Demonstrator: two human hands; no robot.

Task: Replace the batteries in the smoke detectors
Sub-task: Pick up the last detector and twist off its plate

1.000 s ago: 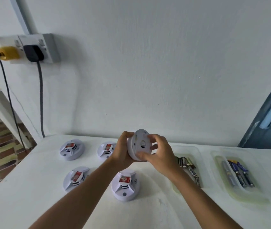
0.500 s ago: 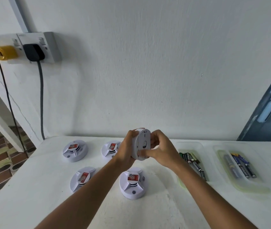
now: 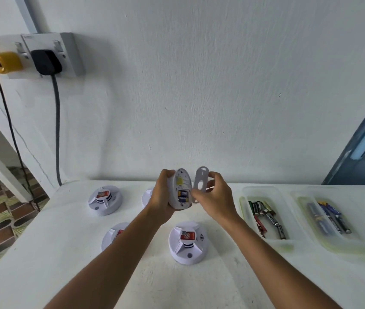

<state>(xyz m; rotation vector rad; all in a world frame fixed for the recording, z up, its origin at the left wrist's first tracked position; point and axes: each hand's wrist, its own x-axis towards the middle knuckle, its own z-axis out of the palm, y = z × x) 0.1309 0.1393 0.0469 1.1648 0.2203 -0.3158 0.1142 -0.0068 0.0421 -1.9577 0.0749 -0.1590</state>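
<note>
Smoke detector clutched in left hand, centre frame; backplate pinched by right hand; exposed batteries likely to spill if tilted.

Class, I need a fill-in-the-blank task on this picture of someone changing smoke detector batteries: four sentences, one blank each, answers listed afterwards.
1. The left hand grips a smoke detector whose back plate is held in the ____ hand.
2. With the plate off, a ____ shows inside the held detector.
3. ____ other detectors lie on the white table.
4. Loose batteries lie in two clear ____ at the right.

Answers: right; battery; four; trays
</note>
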